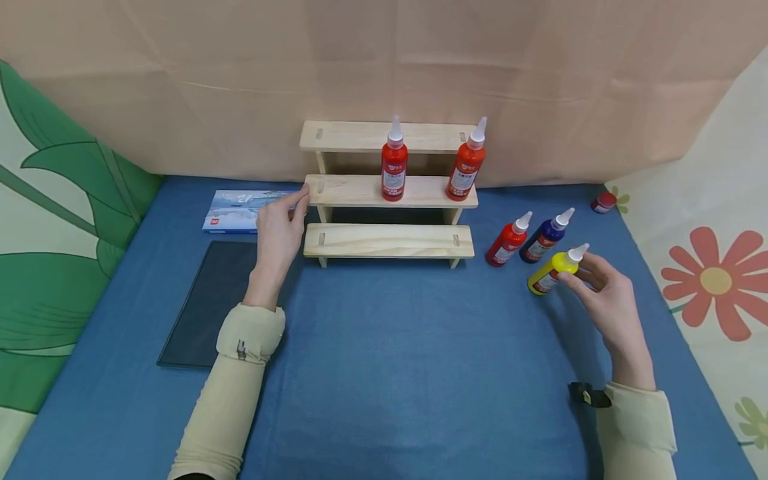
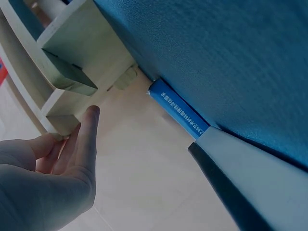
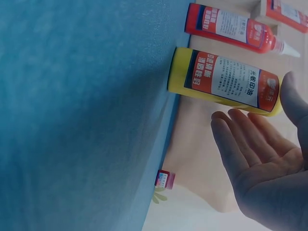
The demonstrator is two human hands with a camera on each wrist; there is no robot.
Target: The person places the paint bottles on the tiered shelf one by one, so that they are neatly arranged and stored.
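My left hand (image 1: 281, 223) holds the left end of the middle board of a three-step wooden display stand (image 1: 389, 241). In the left wrist view, its thumb and fingers (image 2: 89, 130) are at the end of that board. Two red ink bottles with white nozzle caps, one left (image 1: 393, 170) and one right (image 1: 465, 172), stand on the middle step. My right hand (image 1: 606, 300) is around the upper part of a yellow ink bottle (image 1: 546, 275) standing on the table. In the right wrist view, its fingers are straight and apart from the yellow bottle (image 3: 224, 79), with the thumb near the bottle's shoulder.
Beside the yellow bottle stand a red bottle (image 1: 506, 245) and a dark blue bottle (image 1: 543, 241). Farther right is a small red jar (image 1: 603, 203). Left of the stand lie a blue-and-white box (image 1: 234, 210) and a dark flat board (image 1: 207, 303) on the blue cloth.
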